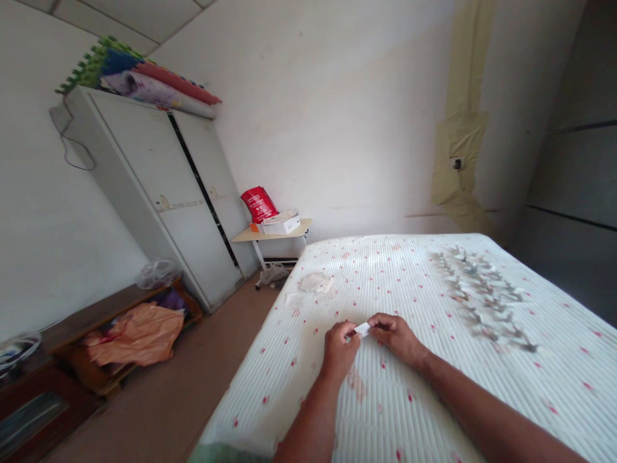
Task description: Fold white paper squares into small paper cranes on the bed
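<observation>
**White paper slip (362,330) pinched between left hand (340,350) and right hand (396,337)**

Both hands closed, not spread: fingertips gripping the slip from opposite ends, with most of it hidden behind the fingers. Hands low over a quilted white bed cover (530,399) dotted with red, near the middle of the bed. Off to the right, well apart from the hands, rows of small folded paper figures (482,299), too blurred for their exact shape. Farther up the bed, a crumpled paper square (315,283), with a flat white sheet (294,299) just beside it. Past the far corner of the bed, a small counter (270,236) bearing a red bag (259,204) and a white box (281,226). Along the left wall, a pale metal wardrobe (159,193) with rolled mats (159,83) on top. On a low wooden crate (103,379), an orange plastic bag (135,334).
</observation>
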`<control>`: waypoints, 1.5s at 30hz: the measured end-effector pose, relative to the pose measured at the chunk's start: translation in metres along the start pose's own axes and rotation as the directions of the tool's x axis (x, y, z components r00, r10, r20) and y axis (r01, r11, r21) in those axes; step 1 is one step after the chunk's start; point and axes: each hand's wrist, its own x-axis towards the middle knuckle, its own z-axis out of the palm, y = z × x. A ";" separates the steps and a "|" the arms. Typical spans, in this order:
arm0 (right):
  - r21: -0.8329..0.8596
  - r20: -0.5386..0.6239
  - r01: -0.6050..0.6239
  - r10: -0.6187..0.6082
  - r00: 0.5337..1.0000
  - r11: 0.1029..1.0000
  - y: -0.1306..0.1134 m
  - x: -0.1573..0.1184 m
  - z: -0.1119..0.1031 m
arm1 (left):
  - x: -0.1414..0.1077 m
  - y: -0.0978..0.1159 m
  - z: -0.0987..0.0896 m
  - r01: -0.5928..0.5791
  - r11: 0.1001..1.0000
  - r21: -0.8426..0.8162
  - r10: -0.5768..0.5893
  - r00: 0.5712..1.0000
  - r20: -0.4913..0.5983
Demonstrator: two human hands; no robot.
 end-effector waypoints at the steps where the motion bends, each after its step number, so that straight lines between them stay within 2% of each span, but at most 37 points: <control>1: 0.008 0.004 -0.002 0.002 1.000 1.000 -0.001 0.000 0.000 | 0.000 0.000 -0.001 0.004 1.000 0.004 -0.004 1.000 -0.007; 8: -0.019 -0.044 0.109 -0.110 0.993 0.994 -0.011 -0.003 -0.002 | -0.001 0.004 -0.002 0.022 0.999 0.041 -0.022 1.000 -0.020; 13: -0.044 -0.081 0.051 -0.054 0.995 0.998 -0.016 -0.003 -0.001 | -0.003 0.005 0.000 -0.041 0.993 0.111 0.044 0.999 -0.028; 20: -0.078 -0.040 0.065 -0.068 0.997 0.995 -0.006 -0.003 -0.001 | -0.003 0.007 -0.002 -0.104 0.986 0.134 0.110 0.993 -0.041; 29: -0.132 -0.037 0.160 -0.166 0.985 0.978 -0.001 -0.002 -0.001 | -0.004 0.009 -0.002 -0.152 0.982 0.110 0.157 0.987 -0.038; 35: -0.208 0.024 0.219 -0.219 0.976 0.953 -0.002 -0.003 0.000 | -0.004 0.013 -0.005 -0.136 0.988 0.079 0.138 0.990 -0.032; 45: -0.229 0.002 0.194 -0.199 0.980 0.954 -0.004 -0.003 0.000 | -0.004 0.007 -0.003 -0.102 0.993 0.066 0.106 0.993 -0.057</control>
